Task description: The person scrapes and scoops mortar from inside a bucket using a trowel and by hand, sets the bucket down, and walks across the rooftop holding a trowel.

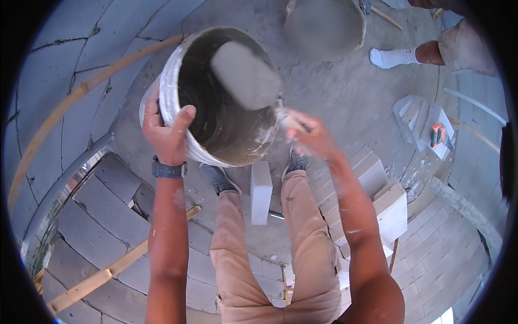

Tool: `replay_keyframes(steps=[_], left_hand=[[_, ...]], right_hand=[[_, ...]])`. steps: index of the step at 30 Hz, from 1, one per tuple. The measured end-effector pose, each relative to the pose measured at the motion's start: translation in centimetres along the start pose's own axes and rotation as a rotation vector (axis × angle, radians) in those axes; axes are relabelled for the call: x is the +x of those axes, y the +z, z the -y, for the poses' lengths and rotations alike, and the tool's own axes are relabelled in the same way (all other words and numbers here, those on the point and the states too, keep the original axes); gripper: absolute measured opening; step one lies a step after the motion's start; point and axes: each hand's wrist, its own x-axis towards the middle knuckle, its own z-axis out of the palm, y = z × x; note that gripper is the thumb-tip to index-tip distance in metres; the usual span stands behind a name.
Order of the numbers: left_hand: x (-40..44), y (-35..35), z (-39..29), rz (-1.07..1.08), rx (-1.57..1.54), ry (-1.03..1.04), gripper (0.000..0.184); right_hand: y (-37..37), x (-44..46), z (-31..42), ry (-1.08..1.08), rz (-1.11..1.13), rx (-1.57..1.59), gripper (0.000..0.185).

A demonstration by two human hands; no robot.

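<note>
My left hand [166,129] is closed on the near-left rim of a white, mortar-smeared bucket [172,81], with the thumb inside and fingers outside. The bucket is tilted, its mouth facing me, and its inner wall is coated grey. My right hand [310,135] is wrapped round the handle of a trowel [245,75] at the bucket's right rim. The trowel's wide grey blade lies across the bucket's mouth and is blurred by motion. Whether mortar rests on it I cannot tell.
A second bucket [324,29] of grey mix stands at the top. Another person's leg in a white sock [394,58] is at upper right. White blocks [261,191] stand between my feet and at right [391,208]. An orange-handled tool [437,135] lies on a block.
</note>
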Motion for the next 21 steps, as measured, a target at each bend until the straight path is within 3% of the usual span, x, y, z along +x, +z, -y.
replay_keyframes(steps=[4, 5, 7, 8, 10, 14, 18, 21], left_hand=[[1.8, -0.9, -0.8, -0.059, -0.172, -0.130, 0.058], [2.1, -1.0, -0.6, -0.059, -0.170, -0.128, 0.058], [2.9, -1.4, 0.2, -0.049, -0.178, -0.110, 0.058], [3.2, -1.6, 0.3, -0.026, -0.188, -0.131, 0.059], [3.7, -1.8, 0.4, -0.004, -0.195, -0.151, 0.060], [4.0, -2.9, 0.7, 0.096, -0.200, -0.185, 0.067], [4.0, -4.3, 0.7, 0.120, -0.199, -0.167, 0.073], [4.1, -5.3, 1.7, 0.143, -0.271, -0.160, 0.073]], right_hand=[[-6.2, -0.4, 0.8, -0.120, -0.361, -0.206, 0.057], [-7.8, 0.5, 0.0, -0.122, -0.360, -0.204, 0.057], [-9.9, 2.7, -1.4, -0.566, -0.746, -0.867, 0.055], [-10.1, 3.4, -1.7, -0.565, -0.749, -0.863, 0.055], [-8.8, 4.6, -1.8, -0.263, -0.985, -1.279, 0.062], [-6.4, 6.0, -7.8, -0.189, -1.007, -1.332, 0.068], [-2.7, 0.6, -10.3, -0.141, -0.954, -1.098, 0.066], [-0.9, -3.9, -10.2, -0.234, -0.927, -1.187, 0.063]])
